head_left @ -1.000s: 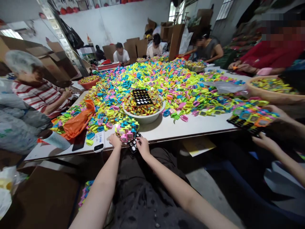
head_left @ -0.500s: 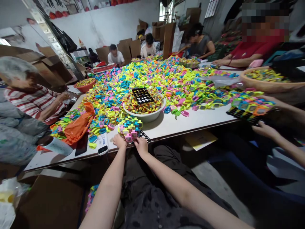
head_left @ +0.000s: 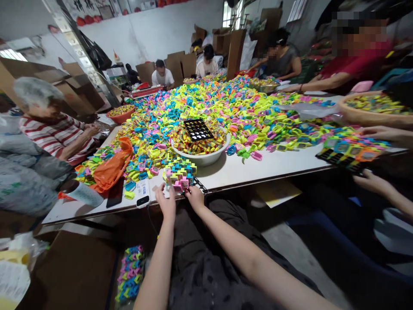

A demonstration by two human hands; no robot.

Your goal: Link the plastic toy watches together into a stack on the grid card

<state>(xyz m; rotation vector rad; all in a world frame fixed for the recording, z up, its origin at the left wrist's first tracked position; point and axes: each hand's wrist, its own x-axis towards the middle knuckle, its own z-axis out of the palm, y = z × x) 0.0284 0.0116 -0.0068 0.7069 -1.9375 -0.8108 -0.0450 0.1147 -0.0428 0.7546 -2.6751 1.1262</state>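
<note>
At the table's front edge, a block of colourful toy watches (head_left: 179, 175) stands in rows on a black grid tray (head_left: 200, 186), only part of which shows. My left hand (head_left: 166, 201) is open beside the near left corner of the block, its fingers apart. The fingers of my right hand (head_left: 195, 199) are closed on the near edge of the tray, close to the pink watches. Just beyond is a white basin (head_left: 206, 160) of small yellow and red pieces, with another black grid tray (head_left: 197, 130) lying on top of them.
A large heap of toy watches (head_left: 206, 99) covers the table's middle. To the left are a power bank (head_left: 142, 196), a tumbler (head_left: 84, 193) and an orange bag (head_left: 112, 170). At right, a co-worker's hands (head_left: 374, 183) hold a similar filled tray. Other people sit around the table.
My left hand has let go of the watch block and drawn slightly back, its fingers spreading. My right hand stays at the tray. The whole view has shifted slightly.
</note>
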